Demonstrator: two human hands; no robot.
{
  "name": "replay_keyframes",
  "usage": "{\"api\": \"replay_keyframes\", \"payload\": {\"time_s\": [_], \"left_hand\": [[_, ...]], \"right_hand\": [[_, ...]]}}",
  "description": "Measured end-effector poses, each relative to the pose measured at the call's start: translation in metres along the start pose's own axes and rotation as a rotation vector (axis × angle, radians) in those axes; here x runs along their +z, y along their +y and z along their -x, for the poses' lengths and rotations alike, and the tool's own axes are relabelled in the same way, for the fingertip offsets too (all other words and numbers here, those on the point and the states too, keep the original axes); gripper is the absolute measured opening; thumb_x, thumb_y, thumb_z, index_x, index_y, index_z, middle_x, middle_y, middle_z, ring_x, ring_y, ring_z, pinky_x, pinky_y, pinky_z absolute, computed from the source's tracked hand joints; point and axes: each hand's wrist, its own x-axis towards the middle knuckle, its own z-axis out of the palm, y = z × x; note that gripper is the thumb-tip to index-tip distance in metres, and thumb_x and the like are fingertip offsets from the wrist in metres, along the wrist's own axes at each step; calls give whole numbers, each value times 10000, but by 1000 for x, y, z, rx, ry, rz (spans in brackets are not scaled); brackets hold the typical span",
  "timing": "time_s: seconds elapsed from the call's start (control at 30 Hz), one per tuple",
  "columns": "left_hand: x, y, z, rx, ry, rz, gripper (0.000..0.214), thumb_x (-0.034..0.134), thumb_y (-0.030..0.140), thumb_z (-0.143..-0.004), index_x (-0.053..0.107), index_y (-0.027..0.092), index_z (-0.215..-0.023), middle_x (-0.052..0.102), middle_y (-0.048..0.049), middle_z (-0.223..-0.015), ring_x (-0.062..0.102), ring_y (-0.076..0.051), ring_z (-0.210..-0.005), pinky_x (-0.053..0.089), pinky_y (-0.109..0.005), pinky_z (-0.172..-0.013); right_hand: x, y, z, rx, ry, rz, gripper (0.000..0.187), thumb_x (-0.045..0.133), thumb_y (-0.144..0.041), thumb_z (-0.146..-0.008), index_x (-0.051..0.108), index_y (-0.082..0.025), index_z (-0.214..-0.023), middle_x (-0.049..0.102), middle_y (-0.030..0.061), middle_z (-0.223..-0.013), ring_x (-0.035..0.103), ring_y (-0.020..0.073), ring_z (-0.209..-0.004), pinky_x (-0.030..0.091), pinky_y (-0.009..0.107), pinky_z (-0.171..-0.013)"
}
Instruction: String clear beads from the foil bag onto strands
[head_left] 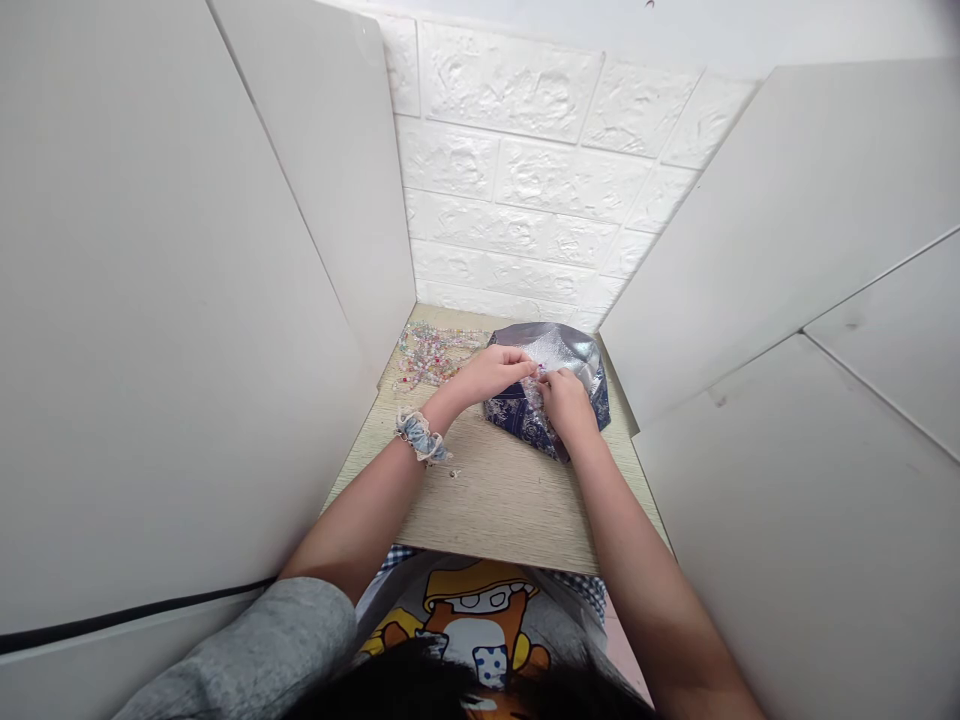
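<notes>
Dark hair (390, 695) looms well below both hands; left hand (504, 370) and right hand (568, 402) work close together over a navy bag (514, 417), its silver lining (559, 345) behind them; left fingertips pinch tiny beads (535, 393); right fingers curl against those, grip hard to tell; colourful bead strands (424, 355) sprawl just left of the left hand.

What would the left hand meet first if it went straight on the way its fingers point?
The left hand would likely meet the beads first, then the right hand; depth is unclear.
</notes>
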Motion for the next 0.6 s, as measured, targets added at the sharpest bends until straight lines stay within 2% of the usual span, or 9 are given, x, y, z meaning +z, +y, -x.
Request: {"api": "replay_keyframes", "payload": {"time_s": [0.1, 0.33, 0.6], "left_hand": [[0, 1, 1, -9, 3, -22, 283, 419, 388, -698, 507, 141, -593, 377, 33, -540, 302, -67, -505, 238, -195, -467], [0, 2, 1, -5, -4, -53, 277, 411, 381, -699, 494, 143, -582, 392, 32, -545, 317, -69, -509, 244, -198, -476], [0, 1, 0, -4, -4, -51, 276, 411, 379, -698, 524, 144, -607, 375, 35, -530, 317, -68, -501, 235, -200, -468]], "right_hand": [[4, 1, -2, 3, 27, -31, 273, 294, -183, -823, 513, -161, -985, 520, 85, -933, 485, 167, -851, 351, 279, -740], [5, -1, -3, -7, 32, -29, 246, 324, -204, -816, 556, -173, -895, 512, 76, -890, 489, 171, -838, 359, 274, -733], [3, 0, -1, -11, 17, 5, 233, 331, -185, -803, 543, -186, -900, 499, 63, -872, 483, 162, -797, 354, 266, -692]]}}
